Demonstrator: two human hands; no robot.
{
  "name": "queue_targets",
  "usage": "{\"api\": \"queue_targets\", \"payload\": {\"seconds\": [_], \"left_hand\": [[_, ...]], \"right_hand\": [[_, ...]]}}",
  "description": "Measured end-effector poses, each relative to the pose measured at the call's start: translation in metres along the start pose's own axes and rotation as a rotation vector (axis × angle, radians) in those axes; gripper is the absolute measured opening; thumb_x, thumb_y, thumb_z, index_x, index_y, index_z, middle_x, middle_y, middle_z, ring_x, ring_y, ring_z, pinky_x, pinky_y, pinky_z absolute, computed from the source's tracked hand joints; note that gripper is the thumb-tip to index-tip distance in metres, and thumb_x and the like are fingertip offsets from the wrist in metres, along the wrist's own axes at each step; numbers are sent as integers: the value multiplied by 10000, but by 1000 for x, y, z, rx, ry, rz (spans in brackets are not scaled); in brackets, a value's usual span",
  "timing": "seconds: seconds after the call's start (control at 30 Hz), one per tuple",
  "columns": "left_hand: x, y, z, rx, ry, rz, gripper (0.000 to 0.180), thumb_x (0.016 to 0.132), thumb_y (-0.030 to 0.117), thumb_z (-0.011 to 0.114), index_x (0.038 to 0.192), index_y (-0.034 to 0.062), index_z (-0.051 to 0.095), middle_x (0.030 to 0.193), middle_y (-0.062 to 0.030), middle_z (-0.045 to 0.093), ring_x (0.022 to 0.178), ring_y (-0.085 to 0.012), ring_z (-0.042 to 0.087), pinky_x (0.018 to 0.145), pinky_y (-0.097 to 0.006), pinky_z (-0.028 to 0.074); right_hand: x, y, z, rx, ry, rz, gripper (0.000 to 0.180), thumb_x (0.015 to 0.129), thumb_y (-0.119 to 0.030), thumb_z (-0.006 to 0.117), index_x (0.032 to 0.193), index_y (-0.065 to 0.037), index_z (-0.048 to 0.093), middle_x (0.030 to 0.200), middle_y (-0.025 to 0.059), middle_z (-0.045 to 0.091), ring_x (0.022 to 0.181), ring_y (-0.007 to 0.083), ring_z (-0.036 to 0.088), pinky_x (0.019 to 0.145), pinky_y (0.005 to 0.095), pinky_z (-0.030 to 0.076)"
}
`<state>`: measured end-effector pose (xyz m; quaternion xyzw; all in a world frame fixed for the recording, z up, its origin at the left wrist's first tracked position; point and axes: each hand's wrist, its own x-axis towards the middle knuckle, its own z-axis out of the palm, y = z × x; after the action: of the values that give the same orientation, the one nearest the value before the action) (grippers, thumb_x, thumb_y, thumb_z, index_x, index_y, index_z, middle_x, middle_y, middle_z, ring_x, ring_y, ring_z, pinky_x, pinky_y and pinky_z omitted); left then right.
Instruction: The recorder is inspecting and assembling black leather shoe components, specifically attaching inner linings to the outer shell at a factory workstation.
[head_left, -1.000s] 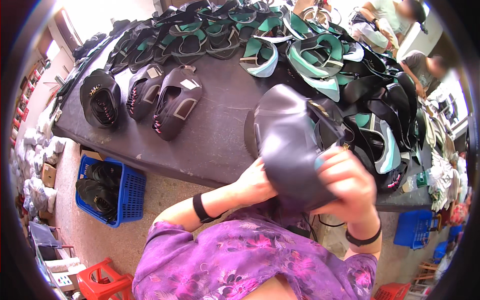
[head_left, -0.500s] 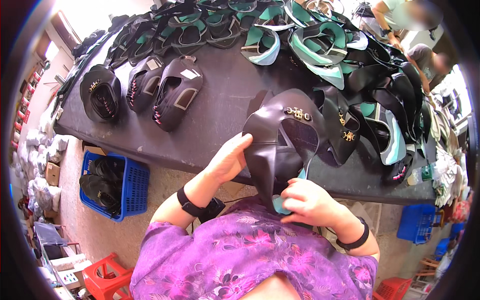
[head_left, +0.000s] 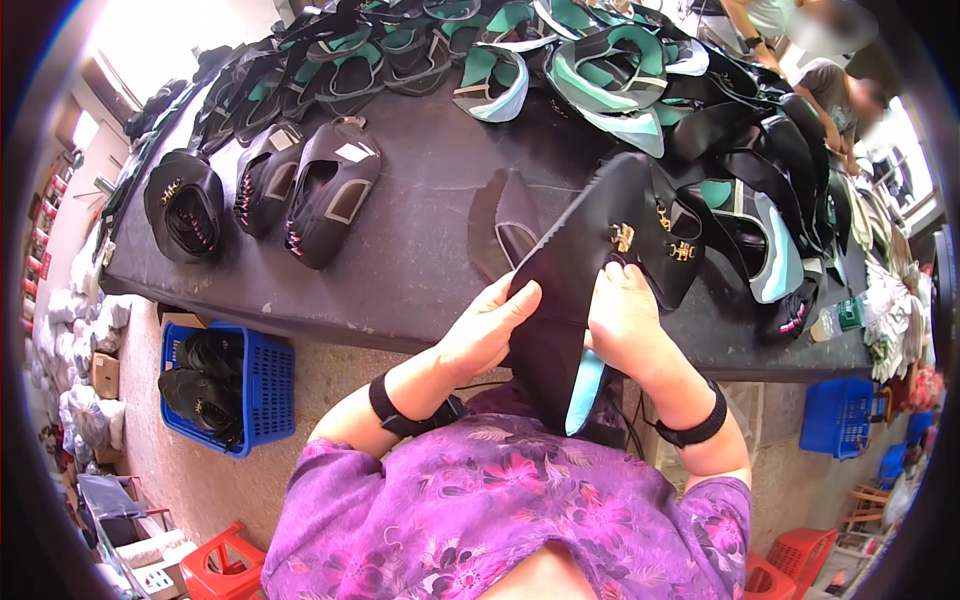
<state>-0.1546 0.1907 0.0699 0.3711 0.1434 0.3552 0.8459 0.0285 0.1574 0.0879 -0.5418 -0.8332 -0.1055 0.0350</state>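
Between my hands is a black shoe upper (head_left: 560, 265) with a gold metal ornament (head_left: 621, 238) and a pale blue strip (head_left: 585, 390) of lining at its lower end. It is tilted, with one long edge facing up. My left hand (head_left: 490, 328) grips its left edge, thumb on the outer face. My right hand (head_left: 622, 310) is closed on it just below the ornament, its fingertips partly hidden in the fold. Behind it on the table lies a dark upper with a grey lining (head_left: 515, 230). Close on the right sits another black upper with gold ornaments (head_left: 684, 275).
Three black uppers (head_left: 333, 195) stand at the table's left. Heaped uppers with green linings (head_left: 612, 85) cover the far side and right. A blue basket (head_left: 268, 390) holding black uppers is below left, near a red stool (head_left: 225, 565). Two people work at far right.
The upper has been turned and tipped so its opening no longer faces me. My right hand has moved up from the lower end to beside the ornament.
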Motion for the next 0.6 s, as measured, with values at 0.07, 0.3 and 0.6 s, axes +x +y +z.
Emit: {"api": "queue_targets", "payload": {"seconds": [0.07, 0.3, 0.6], "left_hand": [[0, -3, 0, -42, 11, -1, 356, 921, 205, 446, 1237, 46, 408, 1195, -46, 487, 1085, -133, 467, 936, -289, 371], [2, 8, 0, -67, 9, 94, 371, 918, 232, 435, 1230, 37, 390, 1185, -92, 488, 1081, -200, 488, 930, -362, 398], [35, 34, -3, -387, -55, 284, 360, 926, 274, 406, 1217, 61, 390, 1180, -80, 482, 1077, -215, 485, 928, -384, 404]], "right_hand": [[1, -1, 5, 94, 40, -67, 293, 587, -125, 685, 821, -7, 556, 755, 91, 515, 782, 289, 500, 664, 385, 363], [22, -26, -8, 1283, 181, 135, 224, 747, -17, 596, 965, 18, 561, 964, 103, 614, 872, 154, 589, 753, 276, 452], [90, 18, -62, 400, 624, 43, 155, 716, -150, 654, 807, -90, 545, 633, 88, 561, 600, 239, 574, 562, 311, 438]]}}
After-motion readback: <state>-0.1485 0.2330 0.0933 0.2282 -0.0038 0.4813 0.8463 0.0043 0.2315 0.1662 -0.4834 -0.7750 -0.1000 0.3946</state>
